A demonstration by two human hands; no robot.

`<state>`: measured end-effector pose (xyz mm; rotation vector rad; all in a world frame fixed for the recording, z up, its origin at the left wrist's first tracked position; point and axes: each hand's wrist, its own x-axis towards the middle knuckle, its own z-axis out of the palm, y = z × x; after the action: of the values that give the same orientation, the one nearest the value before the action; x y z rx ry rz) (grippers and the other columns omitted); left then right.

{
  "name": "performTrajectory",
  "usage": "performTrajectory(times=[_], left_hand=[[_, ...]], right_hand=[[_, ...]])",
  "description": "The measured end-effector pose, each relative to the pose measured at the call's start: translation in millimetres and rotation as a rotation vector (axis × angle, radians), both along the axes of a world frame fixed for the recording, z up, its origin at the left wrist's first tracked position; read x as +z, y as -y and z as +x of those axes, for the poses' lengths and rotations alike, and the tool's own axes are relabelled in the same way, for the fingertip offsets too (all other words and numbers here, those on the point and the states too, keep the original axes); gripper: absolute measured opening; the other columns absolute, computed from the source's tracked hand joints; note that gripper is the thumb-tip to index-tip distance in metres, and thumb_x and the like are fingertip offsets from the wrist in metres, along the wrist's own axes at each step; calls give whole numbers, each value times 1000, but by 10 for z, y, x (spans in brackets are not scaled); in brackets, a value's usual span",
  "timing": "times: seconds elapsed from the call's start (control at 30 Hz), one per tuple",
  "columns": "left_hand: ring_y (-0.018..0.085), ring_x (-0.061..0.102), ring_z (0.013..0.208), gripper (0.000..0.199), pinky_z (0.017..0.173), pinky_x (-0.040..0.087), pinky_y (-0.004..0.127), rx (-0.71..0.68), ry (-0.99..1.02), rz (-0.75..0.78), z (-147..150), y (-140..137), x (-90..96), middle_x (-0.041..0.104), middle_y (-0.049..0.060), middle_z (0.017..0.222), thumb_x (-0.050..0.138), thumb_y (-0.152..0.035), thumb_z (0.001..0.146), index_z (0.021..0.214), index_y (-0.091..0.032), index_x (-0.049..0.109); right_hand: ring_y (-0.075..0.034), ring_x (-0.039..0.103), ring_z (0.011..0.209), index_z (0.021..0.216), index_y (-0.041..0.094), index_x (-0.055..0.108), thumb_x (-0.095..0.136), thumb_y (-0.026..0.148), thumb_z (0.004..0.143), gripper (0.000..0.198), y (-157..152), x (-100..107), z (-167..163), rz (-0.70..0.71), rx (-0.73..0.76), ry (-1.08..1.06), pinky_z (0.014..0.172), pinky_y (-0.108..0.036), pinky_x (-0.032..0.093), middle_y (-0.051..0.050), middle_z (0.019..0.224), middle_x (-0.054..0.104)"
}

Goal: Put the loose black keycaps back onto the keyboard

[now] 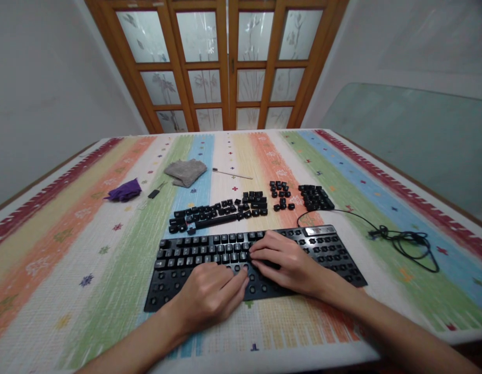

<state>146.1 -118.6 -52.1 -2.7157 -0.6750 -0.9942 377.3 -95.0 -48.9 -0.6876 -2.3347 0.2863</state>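
A black keyboard [209, 249] lies under both hands. Its upper rows carry keycaps, while the lower rows and the right-hand block show bare key sockets. My left hand [211, 291] rests over the lower middle part, its fingers curled and the index finger reaching to a socket; the thumb is hidden. Beside it, my right hand [285, 259] is closed, fingertips drawn together at the right end of the capped rows, apparently on a keycap that they mostly cover. Behind the keyboard lie loose keycaps [221, 209], among them a long space bar [215, 222].
More keycaps [316, 197] sit in groups at the right. The cable [410, 241] lies coiled farther right. Beyond are a grey cloth [186, 172], a purple cloth [124, 190], a small black-handled tool [154, 194] and a thin stick with a dark head [233, 174], on a striped tablecloth [108, 291].
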Motion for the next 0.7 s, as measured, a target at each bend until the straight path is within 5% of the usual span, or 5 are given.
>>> performTrajectory(times=[0.27,0.7], left_hand=[[13,54,46,17,44,45,28,-47,-65,-41,37,75,-43,59,-1,59,53,-15,95,104,-8,65],[14,57,46,21,44,48,27,81,-44,-72,77,54,-51,63,2,60,49,-16,95,104,-7,66]], right_hand=[[-22,58,88,90,15,71,55,15,93,17,60,90,-41,12,-81,76,75,-39,55,-12,97,65],[-24,51,93,73,17,68,59,22,90,20,30,92,-96,-78,-128,116,81,-42,48,-11,99,56]])
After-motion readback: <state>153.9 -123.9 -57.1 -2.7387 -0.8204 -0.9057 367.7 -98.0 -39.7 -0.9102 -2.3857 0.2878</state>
